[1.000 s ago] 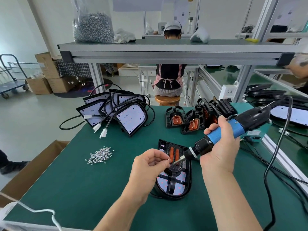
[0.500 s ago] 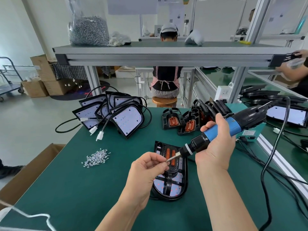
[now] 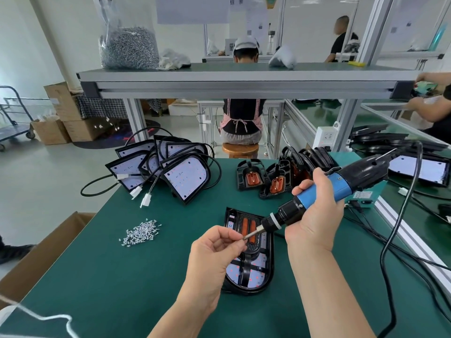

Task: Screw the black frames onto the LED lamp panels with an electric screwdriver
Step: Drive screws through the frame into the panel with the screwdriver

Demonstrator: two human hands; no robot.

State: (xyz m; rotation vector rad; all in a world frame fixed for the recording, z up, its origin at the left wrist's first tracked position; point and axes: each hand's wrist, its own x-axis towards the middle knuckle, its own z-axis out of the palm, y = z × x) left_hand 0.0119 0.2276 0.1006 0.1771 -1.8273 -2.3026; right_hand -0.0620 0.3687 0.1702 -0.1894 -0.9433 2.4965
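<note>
Two hands hover above the glossy black-framed panel point(image 3: 253, 276): left hand point(image 3: 214, 254) pinches a tiny silver screw point(image 3: 244, 238) at the bit point(image 3: 253, 234), right hand point(image 3: 314, 215) wraps the tilted, cylindrical blue-and-black screwdriver point(image 3: 341, 187).

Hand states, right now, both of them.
Left hand: fingers pinch at the bit tip; what they hold there is too small to tell.
Right hand: grips the screwdriver.
</note>
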